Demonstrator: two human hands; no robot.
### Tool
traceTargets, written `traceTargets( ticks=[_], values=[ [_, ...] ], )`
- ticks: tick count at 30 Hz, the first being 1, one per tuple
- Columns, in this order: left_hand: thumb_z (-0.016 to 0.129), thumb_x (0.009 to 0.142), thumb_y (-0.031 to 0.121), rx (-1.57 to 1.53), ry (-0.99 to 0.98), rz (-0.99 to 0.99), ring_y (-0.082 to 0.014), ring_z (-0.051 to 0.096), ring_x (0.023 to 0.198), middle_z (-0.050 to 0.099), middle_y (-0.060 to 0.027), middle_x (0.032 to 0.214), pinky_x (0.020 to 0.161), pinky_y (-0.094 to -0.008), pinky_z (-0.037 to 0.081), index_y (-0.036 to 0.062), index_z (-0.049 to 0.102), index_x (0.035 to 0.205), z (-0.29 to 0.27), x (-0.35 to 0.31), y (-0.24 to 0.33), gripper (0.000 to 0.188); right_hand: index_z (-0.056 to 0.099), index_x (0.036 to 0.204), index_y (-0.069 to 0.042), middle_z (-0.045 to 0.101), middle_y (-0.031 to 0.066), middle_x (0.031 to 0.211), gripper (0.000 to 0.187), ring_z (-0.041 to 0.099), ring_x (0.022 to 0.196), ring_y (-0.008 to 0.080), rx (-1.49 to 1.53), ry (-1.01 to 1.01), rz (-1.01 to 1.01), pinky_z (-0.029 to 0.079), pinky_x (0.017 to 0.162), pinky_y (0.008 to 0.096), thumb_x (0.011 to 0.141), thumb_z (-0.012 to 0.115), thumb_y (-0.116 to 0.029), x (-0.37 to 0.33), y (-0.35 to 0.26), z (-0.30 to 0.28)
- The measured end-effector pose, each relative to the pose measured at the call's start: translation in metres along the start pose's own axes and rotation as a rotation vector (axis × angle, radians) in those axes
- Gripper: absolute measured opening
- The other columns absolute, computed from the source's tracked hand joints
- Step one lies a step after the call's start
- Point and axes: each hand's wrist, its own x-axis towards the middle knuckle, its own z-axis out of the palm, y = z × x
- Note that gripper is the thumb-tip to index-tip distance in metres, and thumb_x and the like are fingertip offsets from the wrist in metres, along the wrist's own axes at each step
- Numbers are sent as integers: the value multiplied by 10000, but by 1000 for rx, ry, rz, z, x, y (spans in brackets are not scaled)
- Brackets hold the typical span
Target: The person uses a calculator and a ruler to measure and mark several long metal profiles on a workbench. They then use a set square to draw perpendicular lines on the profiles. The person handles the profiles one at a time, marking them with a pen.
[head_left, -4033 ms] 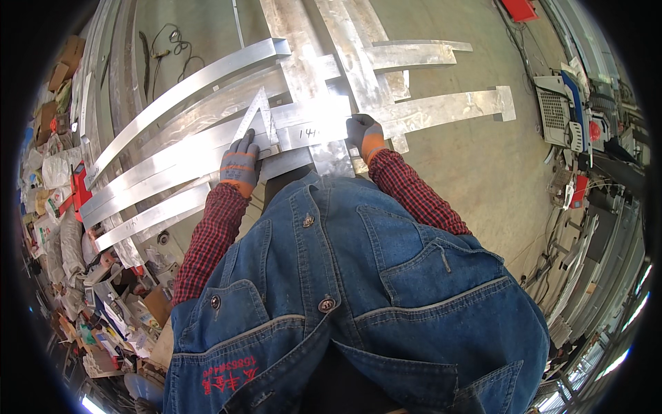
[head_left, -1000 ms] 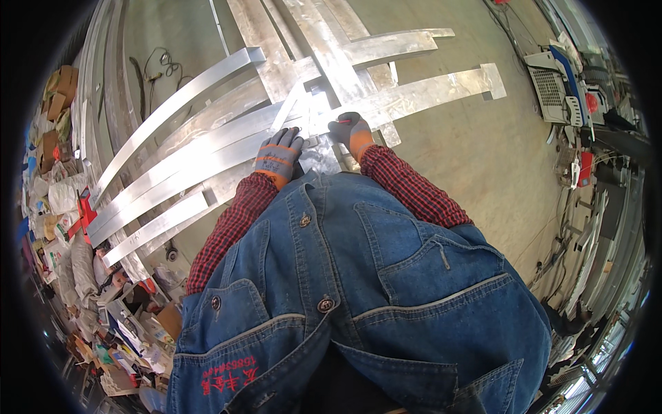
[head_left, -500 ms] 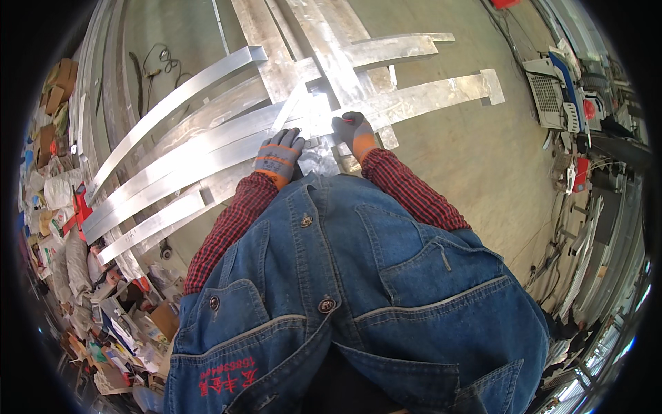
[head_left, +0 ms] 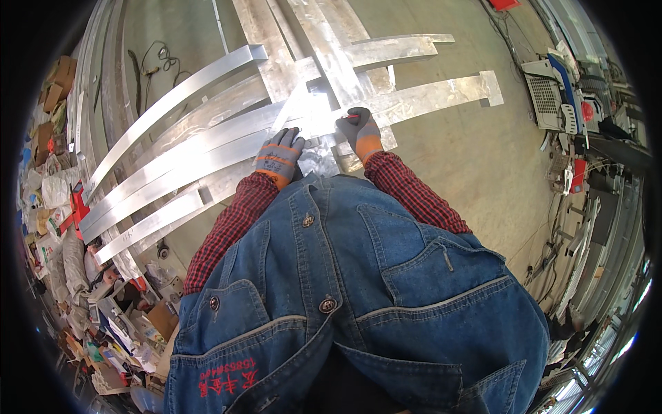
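Note:
My left hand (head_left: 279, 153), in a grey and orange work glove, lies with its fingers stretched out at the end of a long shiny metal bar (head_left: 179, 165). A thin bright metal strip (head_left: 291, 109) slants away just beyond its fingertips. My right hand (head_left: 361, 135), gloved alike, is closed in a pinch at the right of the strongly glaring middle of the metal. A small thin red stick-like thing (head_left: 352, 116) shows between its fingers; most of it is hidden. Below that hand, a wide metal bar (head_left: 434, 96) runs to the right.
More metal bars (head_left: 269, 48) cross underneath and reach away from me. At the left bar ends stands a red tool (head_left: 78, 207). Cartons, bags and scraps (head_left: 69, 262) crowd the left side. A white perforated crate (head_left: 543, 93) and a cable (head_left: 162, 58) lie on the floor.
My right hand has shifted slightly to the right and turned a little, its fingers still pinched. My left hand has stayed in place on the metal.

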Motion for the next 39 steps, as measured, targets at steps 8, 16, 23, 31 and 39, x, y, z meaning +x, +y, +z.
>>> traceTargets(
  ticks=[8, 16, 23, 31, 39],
  values=[
    [641, 1041, 217, -8, 29, 32, -361, 523, 1514, 550, -153, 1645, 1181, -522, 504, 131, 649, 1384, 4, 1, -3, 354, 606, 1283, -42, 743, 98, 940, 499, 732, 838, 174, 196, 23, -184, 609, 823, 336, 964, 877, -313, -11, -28, 1],
    [644, 1019, 171, -8, 13, 23, -365, 536, 1506, 553, -163, 1643, 1172, -515, 522, 129, 651, 1382, 0, 0, -2, 366, 690, 1299, -39, 793, 144, 1048, 302, 776, 925, 246, 397, -102, 8, 617, 839, 400, 1103, 669, -268, -11, -45, -10],
    [645, 1004, 142, 13, 20, 38, -373, 560, 1486, 564, -169, 1639, 1172, -517, 527, 130, 661, 1378, 2, 1, -4, 374, 735, 1308, -95, 797, 198, 1046, 266, 776, 925, 405, 28, 87, -474, 612, 832, 445, 1087, 665, -226, -2, -54, 0],
    [697, 1040, 283, 35, 57, 64, -383, 574, 1462, 611, -139, 1591, 1140, -528, 531, 139, 685, 1377, 8, 1, -9, 367, 732, 1313, -112, 798, 204, 1135, 259, 771, 1019, 424, 62, -60, -436, 614, 894, 475, 1086, 672, -221, -1, -73, 12],
    [677, 1058, 288, 26, 33, 57, -388, 559, 1475, 597, -148, 1605, 1149, -529, 523, 136, 680, 1392, 7, 1, -8, 367, 747, 1358, -167, 784, 173, 1265, 300, 734, 1168, 408, -163, -111, -498, 590, 1018, 485, 1085, 646, -240, 6, -81, 8]
  ],
)
